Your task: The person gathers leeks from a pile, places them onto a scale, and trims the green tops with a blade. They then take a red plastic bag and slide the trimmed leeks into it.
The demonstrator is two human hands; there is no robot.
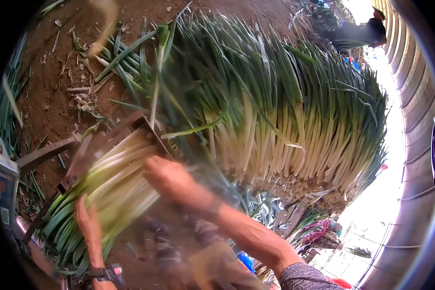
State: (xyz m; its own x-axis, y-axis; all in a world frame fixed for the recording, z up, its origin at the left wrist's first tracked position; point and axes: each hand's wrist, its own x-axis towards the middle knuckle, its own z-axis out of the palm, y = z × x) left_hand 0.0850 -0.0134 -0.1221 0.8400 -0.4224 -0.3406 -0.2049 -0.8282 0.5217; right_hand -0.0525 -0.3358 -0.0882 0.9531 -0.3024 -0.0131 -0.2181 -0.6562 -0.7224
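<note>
A bundle of long green onions [123, 181] lies in a brown metal frame [75, 169], white stems toward the upper right and green leaves toward the lower left. My left hand [88, 220], with a watch on its wrist, rests on the green part, its fingers stretched and apart. Over the white stems is my right hand [164, 173], its fingers curled together; what they hold, if anything, is blurred and hidden. Beyond the frame stands a large pile of green onions [285, 111], leaves upward and roots at the bottom.
Loose leaves [125, 63] and scraps lie on the brown soil [43, 58]. A box-like object [4, 179] stands at the left edge. A person [362, 33] is at the upper right. Pink netting [318, 231] lies at the lower right, near the curved wall [420, 145].
</note>
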